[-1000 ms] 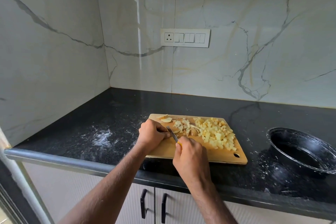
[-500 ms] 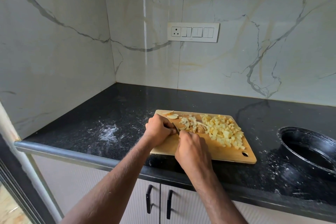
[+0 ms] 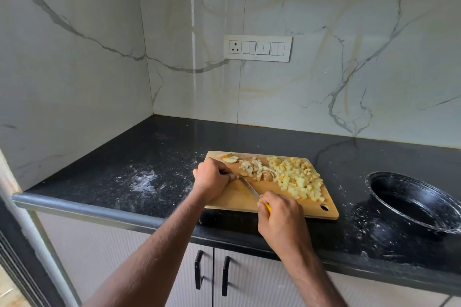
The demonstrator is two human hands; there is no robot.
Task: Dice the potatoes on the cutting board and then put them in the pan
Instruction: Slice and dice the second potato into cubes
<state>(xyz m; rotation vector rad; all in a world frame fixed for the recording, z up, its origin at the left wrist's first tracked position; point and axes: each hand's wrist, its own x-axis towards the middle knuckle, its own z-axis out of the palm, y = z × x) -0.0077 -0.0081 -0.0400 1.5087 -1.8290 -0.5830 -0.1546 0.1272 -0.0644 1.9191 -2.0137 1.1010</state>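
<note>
Knife [image 3: 247,185] sits in the right hand [image 3: 280,217], fingers tight on it; left hand [image 3: 212,178] curls beside the board's [image 3: 234,198] slices [image 3: 252,169]. Cut slowly, fingertips tucked back.

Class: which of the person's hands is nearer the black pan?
Right. The right hand, gripping the knife, is closer to the pan; the left hand lies farther, at the cutting board's left end.
</note>
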